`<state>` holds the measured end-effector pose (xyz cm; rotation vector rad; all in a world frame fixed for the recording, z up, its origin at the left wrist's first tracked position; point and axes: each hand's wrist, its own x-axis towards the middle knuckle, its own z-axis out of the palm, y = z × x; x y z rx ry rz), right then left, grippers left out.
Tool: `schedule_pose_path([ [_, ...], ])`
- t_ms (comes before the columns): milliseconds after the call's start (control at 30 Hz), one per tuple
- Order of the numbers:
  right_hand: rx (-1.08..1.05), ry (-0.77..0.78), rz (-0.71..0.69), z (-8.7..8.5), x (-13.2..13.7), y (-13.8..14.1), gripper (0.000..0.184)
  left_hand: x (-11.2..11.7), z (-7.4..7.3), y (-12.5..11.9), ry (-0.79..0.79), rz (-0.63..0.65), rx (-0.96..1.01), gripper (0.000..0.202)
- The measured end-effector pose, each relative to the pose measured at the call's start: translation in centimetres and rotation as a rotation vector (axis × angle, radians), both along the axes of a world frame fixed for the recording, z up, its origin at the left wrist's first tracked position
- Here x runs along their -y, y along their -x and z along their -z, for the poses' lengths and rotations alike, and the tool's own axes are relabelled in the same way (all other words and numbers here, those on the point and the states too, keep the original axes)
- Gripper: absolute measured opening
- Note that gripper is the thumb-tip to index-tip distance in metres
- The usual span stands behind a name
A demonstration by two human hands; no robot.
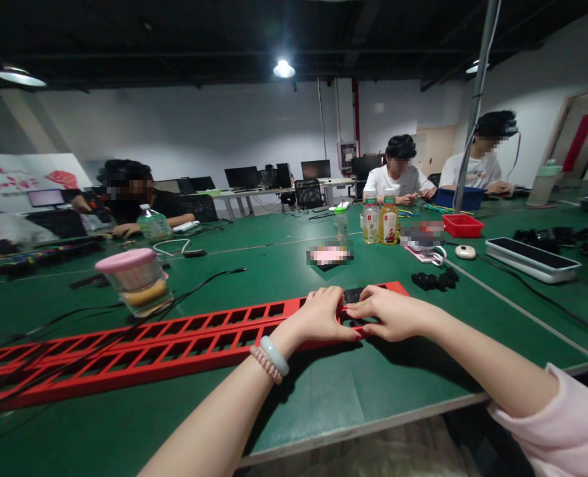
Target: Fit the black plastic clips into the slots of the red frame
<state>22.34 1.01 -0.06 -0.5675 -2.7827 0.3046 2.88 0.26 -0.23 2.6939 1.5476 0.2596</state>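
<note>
A long red slotted rack point(175, 341) lies across the green table point(324, 397), running from the far left to the middle. My left hand point(318, 316) rests on its right end with the fingers curled down onto it. My right hand point(391, 313) lies beside it, fingers pressed together on the same end. Between the two hands sits a small black part point(354, 296) in the rack's slots; both hands touch it. A pale bangle and a bead bracelet point(273, 356) are on my left wrist.
A pile of small black parts point(436, 279) lies just beyond my right hand. A pink-lidded glass jar point(135, 281) stands at the left, two drink bottles point(379, 222) and a red bin point(463, 225) farther back. Cables cross the table. Three other people sit at the far side.
</note>
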Motion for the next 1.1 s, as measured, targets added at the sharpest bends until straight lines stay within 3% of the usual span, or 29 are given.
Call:
schedule_pose_path([
  [233,-0.052,-0.048,-0.032,-0.6,-0.7,-0.3,0.029,-0.4,0.3,0.2,0.014,-0.005,-0.005,0.057],
  [433,0.017,-0.076,0.439,-0.6,-4.4,-4.7,0.020,-0.4,0.3,0.5,0.007,0.000,0.002,0.066],
  [533,0.060,-0.030,0.568,0.0,-6.8,-8.2,0.029,-0.3,0.2,0.6,0.004,0.004,0.007,0.068],
  [733,0.086,0.092,0.656,1.7,-9.6,-12.8,0.051,-0.1,0.1,0.7,0.016,-0.013,0.005,0.063],
  [867,0.140,0.130,0.618,2.6,-10.5,-13.0,0.060,-0.1,0.0,0.6,0.032,-0.024,0.009,0.063],
  [1100,0.194,0.146,0.584,3.0,-11.1,-12.6,0.057,-0.2,0.0,0.6,0.039,-0.005,0.026,0.071],
])
